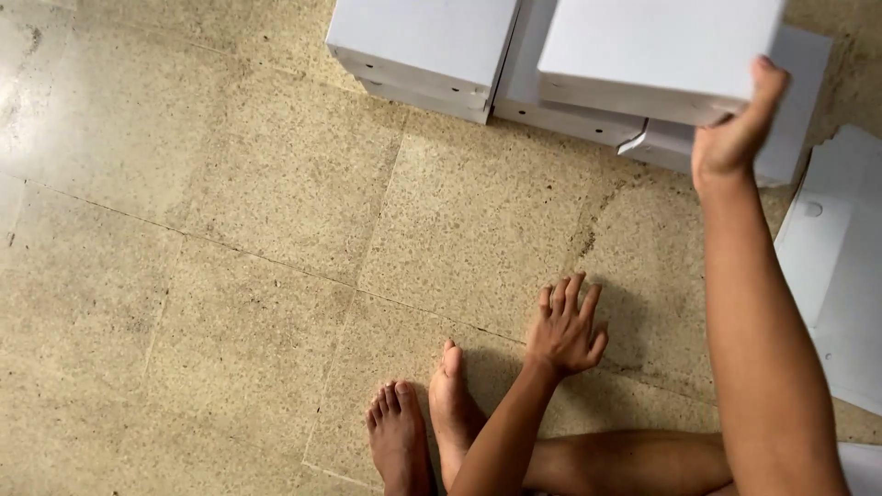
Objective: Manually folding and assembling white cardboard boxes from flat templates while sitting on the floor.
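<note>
My right hand (733,129) reaches up to the top right and grips the near edge of a white cardboard box (657,50), thumb on top. That box rests on a lower white box (790,110). My left hand (565,326) lies flat on the speckled stone floor, fingers spread, holding nothing. My bare feet (423,427) sit just left of the left forearm.
Another white box (423,41) stands at the top centre, beside the stack. Flat white cardboard sheets (841,266) lie along the right edge. The floor (202,257) is beige speckled tile with thin seams.
</note>
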